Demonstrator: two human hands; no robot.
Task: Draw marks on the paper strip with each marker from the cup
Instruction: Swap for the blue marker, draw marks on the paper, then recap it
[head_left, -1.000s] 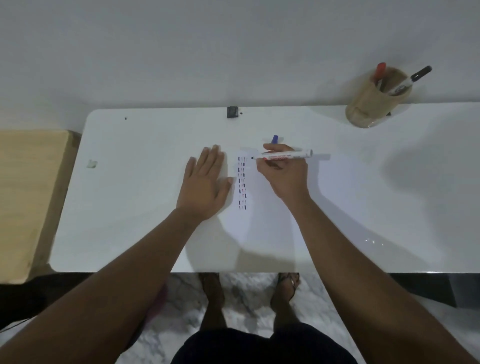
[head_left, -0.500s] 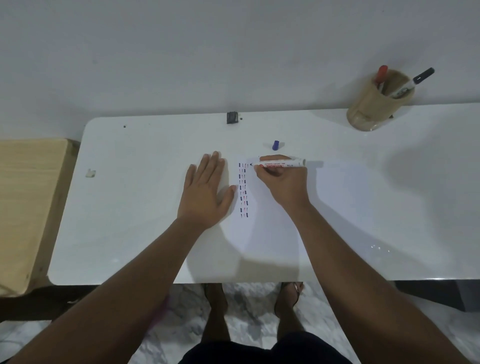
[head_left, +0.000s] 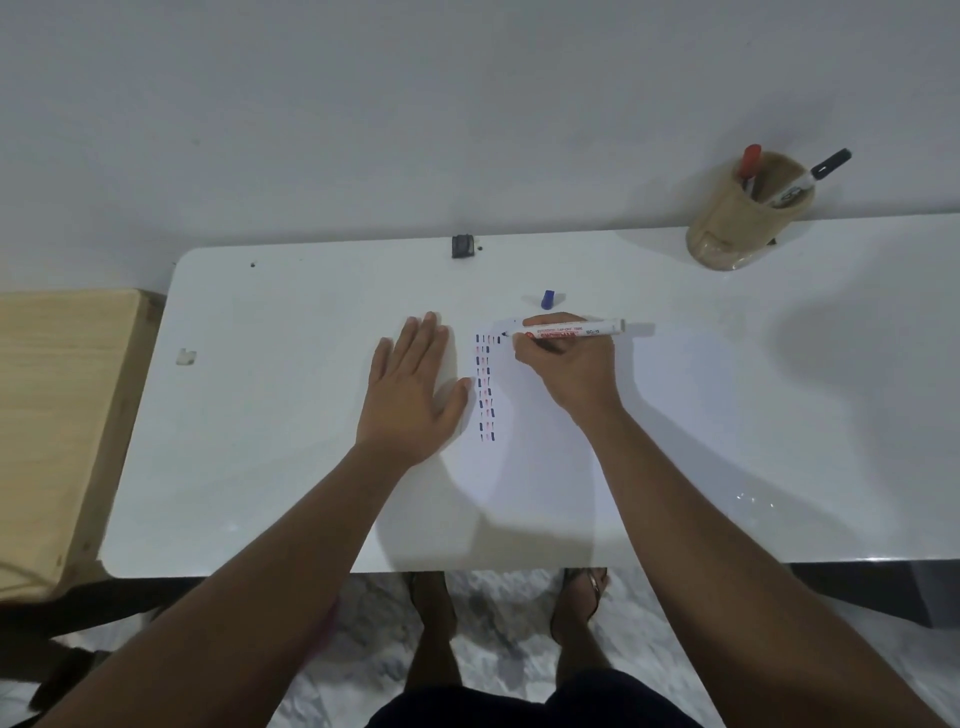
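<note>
In the middle of the frame, the right hand (head_left: 569, 371) holds a white marker (head_left: 563, 330) lying sideways, its dark tip at the top of the paper strip (head_left: 488, 387). The left hand (head_left: 410, 395) lies flat and spread wide on the white surface (head_left: 291, 415), just left of the strip's blue and red marks. A blue cap (head_left: 547, 300) sits just above the marker. The cup (head_left: 748, 218), upper right, holds two more markers (head_left: 750, 162).

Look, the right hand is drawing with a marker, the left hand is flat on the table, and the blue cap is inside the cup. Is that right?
Nearly. The blue cap is not in the cup; the head view shows it lying on the table, just beyond the right hand. The rest is right: that hand holds the marker at the paper strip, and the left hand lies flat.
</note>
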